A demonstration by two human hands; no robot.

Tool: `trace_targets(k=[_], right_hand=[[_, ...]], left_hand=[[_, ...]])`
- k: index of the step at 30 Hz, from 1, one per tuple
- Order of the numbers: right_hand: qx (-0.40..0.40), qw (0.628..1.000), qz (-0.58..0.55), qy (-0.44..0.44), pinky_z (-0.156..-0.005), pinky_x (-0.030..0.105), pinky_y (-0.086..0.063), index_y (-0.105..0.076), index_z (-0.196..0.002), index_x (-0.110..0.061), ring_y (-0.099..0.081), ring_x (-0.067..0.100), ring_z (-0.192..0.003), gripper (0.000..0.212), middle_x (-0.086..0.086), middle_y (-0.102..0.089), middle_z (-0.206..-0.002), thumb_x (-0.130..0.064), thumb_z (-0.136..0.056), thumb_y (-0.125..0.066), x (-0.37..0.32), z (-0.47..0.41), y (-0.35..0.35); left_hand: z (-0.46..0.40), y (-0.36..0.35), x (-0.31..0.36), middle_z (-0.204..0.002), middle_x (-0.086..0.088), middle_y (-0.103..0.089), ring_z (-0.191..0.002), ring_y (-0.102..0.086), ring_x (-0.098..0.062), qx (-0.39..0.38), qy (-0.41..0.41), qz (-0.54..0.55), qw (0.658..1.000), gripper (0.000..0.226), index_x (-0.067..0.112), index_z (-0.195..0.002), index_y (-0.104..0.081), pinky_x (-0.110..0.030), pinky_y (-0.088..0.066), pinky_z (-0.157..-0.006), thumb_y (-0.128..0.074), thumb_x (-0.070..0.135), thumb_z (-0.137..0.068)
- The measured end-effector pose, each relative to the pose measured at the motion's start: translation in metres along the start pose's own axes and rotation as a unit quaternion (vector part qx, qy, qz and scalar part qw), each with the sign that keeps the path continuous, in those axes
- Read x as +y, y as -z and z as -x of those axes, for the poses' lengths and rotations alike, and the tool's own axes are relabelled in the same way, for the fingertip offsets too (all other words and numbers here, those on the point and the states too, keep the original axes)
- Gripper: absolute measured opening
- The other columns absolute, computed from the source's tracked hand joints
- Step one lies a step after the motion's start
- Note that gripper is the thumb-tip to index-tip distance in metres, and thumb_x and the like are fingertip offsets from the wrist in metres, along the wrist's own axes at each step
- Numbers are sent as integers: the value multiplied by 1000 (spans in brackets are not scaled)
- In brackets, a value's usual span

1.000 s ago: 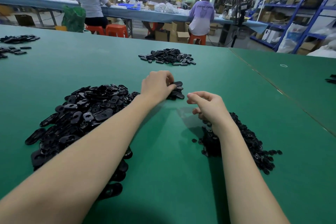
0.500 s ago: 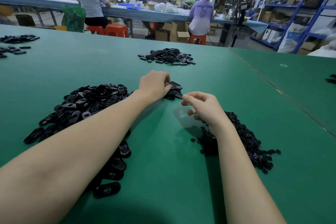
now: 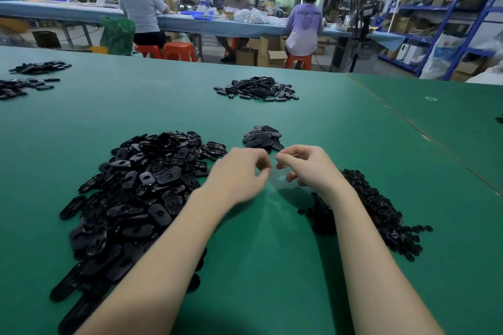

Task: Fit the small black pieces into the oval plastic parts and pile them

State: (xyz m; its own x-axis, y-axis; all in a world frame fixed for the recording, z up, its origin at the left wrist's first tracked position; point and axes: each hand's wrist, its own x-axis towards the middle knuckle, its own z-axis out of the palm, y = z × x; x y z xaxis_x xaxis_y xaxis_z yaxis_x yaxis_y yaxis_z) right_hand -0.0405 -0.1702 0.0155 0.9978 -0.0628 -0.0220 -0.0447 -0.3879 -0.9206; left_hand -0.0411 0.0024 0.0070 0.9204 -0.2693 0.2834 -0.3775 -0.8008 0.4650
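Green table (image 3: 313,266) as landmark; both forearms reaching in from its near edge. Left hand (image 3: 239,174) raised just above mid-table, fingers curled inward, thumb meeting fingertips; blurred, so cannot tell whether anything is pinched there. Right hand (image 3: 307,168) just beside the left, fingertips almost touching it; fingers curled, forefinger and thumb closed together; any held piece too small and blurred to make out. Large heap of oval plastic parts (image 3: 141,190) on the table's left side, spreading toward the near edge, partly under the left forearm. Heap of small black pieces (image 3: 381,212) on the table's right side, partly behind the right wrist. Small pile of finished ovals (image 3: 262,139) just beyond both hands, toward mid-table. Further pile (image 3: 257,89) near the table's far edge; two more scatterings (image 3: 27,79) at its far left corner. Seated workers (image 3: 141,8) beyond the table's far edge.
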Motion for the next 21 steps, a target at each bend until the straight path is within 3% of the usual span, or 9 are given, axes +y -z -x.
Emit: trace_targets(k=[5, 9, 14, 21], right_hand=[[-1, 1000, 17, -2, -44, 14, -38, -72, -91, -20, -59, 5, -50, 7, -9, -76, -79, -26, -94, -70, 5, -1, -1], [-18, 1000, 22, -4, -49, 17, -41, -73, -93, -19, -61, 6, -53, 9, -10, -76, -78, -27, -94, -69, 3, 0, -2], [-39, 998, 44, -7, -59, 20, -41, -73, -92, -20, -61, 6, -55, 8, -10, -77, -80, -27, -93, -69, 2, 2, -7], [-48, 997, 57, -8, -63, 21, -42, -73, -95, -20, -63, 7, -56, 9, -8, -78, -84, -28, -94, -69, 1, 3, -7]], left_hand=[[-7, -2, -14, -128, 0, -61, -127, -44, -23, 41, 33, -207, 977, 29, 25, -125, -60, -38, -37, -100, -51, 31, -98], [-8, 10, -49, -148, 0, -49, -147, -25, -23, 20, 128, -248, 960, 43, 18, -141, -48, -43, -26, -114, -46, 23, -99], [-6, 15, -63, -124, -3, -65, -129, -46, -25, 25, 166, -241, 956, 31, 24, -126, -63, -41, -31, -106, -49, 29, -99], [-4, 17, -60, -102, 6, -72, -114, -55, -22, 99, 166, -204, 960, 21, 32, -110, -73, -39, -32, -100, -59, 31, -95]])
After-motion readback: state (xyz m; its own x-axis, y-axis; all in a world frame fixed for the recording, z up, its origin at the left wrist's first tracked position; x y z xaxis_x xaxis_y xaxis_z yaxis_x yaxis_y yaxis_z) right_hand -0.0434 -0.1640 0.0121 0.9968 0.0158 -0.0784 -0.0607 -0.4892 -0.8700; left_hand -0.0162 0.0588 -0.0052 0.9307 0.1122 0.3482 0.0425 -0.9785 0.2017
